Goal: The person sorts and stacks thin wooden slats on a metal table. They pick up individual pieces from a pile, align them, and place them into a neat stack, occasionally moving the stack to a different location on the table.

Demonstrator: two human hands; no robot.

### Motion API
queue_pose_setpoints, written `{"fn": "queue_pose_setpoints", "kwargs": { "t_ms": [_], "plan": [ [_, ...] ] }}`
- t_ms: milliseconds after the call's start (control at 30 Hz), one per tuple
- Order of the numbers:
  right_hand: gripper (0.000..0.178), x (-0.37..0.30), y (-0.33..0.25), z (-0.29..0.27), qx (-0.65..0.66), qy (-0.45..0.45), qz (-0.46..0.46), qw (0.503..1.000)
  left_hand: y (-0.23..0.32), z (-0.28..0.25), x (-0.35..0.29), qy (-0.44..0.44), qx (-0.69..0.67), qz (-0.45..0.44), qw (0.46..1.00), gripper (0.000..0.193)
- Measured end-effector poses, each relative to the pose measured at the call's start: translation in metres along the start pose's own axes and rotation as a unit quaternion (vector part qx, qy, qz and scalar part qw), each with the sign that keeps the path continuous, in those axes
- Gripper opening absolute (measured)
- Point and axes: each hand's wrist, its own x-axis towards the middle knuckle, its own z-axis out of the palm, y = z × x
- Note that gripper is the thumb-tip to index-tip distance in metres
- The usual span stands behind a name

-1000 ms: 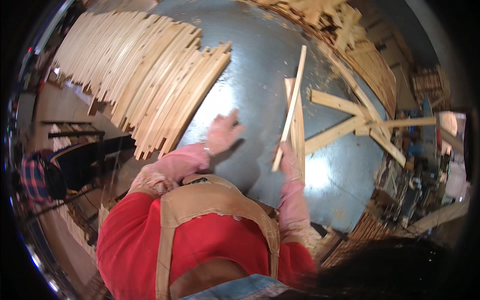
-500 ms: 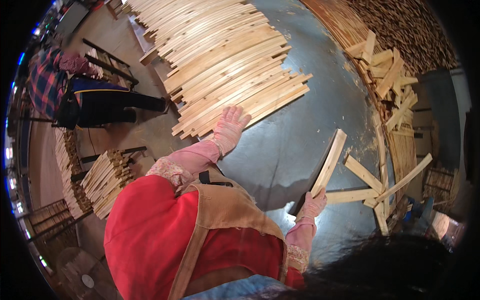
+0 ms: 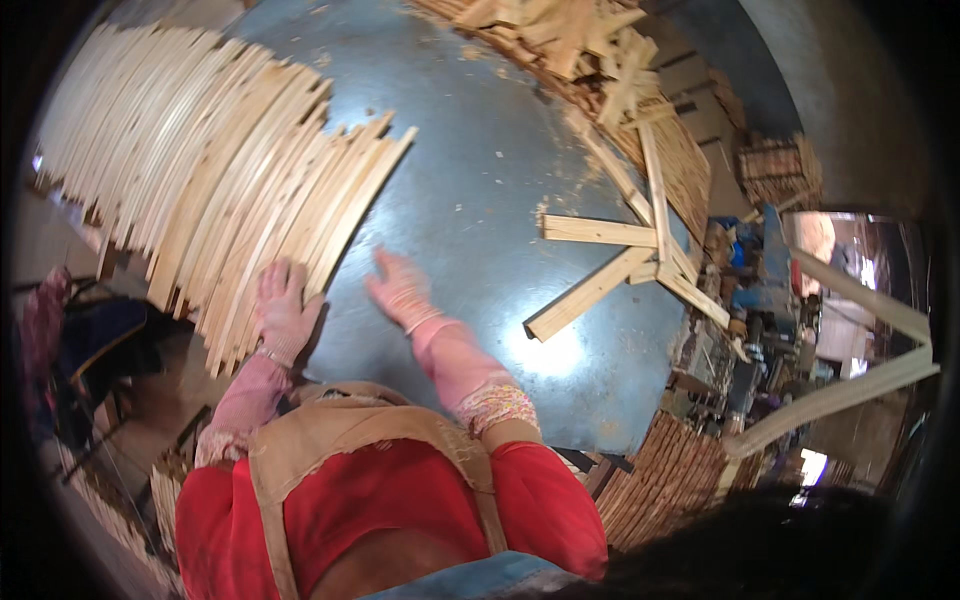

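Pale wooden strips lie side by side in a wide row on the metal table. My left hand, in a pink glove, rests flat on the near ends of the strips at the row's right side, fingers stretched. To the right of the row, my gloved right hand is over the bare metal, a little blurred. Its fingers are apart and no strip shows in it. The outermost strip of the row lies just beyond that hand.
Several loose wooden pieces cross each other on the table's right part. Beyond the far edge is a heap of offcuts. Machinery stands at the right, above stacked strips. Another person's dark-clad leg shows at the left.
The view has turned to the right. My right hand has let go of the wooden strip it held and moved left toward the row. My left hand stays on the strips.
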Motion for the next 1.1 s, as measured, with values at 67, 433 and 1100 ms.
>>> {"fn": "queue_pose_setpoints", "kwargs": {
  "t_ms": [67,433,1100],
  "plan": [
    [0.057,0.026,0.083,-0.053,0.006,0.232,0.083,0.969,0.006,0.002,0.005,0.006,-0.011,0.012,1.0,0.062],
    [0.079,0.05,0.424,-0.226,0.357,0.526,0.474,0.61,0.133,0.046,0.07,-0.021,-0.112,0.18,0.977,0.066],
    [0.065,-0.117,0.315,-0.115,0.445,0.342,0.293,0.774,0.198,0.108,0.104,-0.342,-0.424,-0.12,0.83,0.058]
  ]
}}
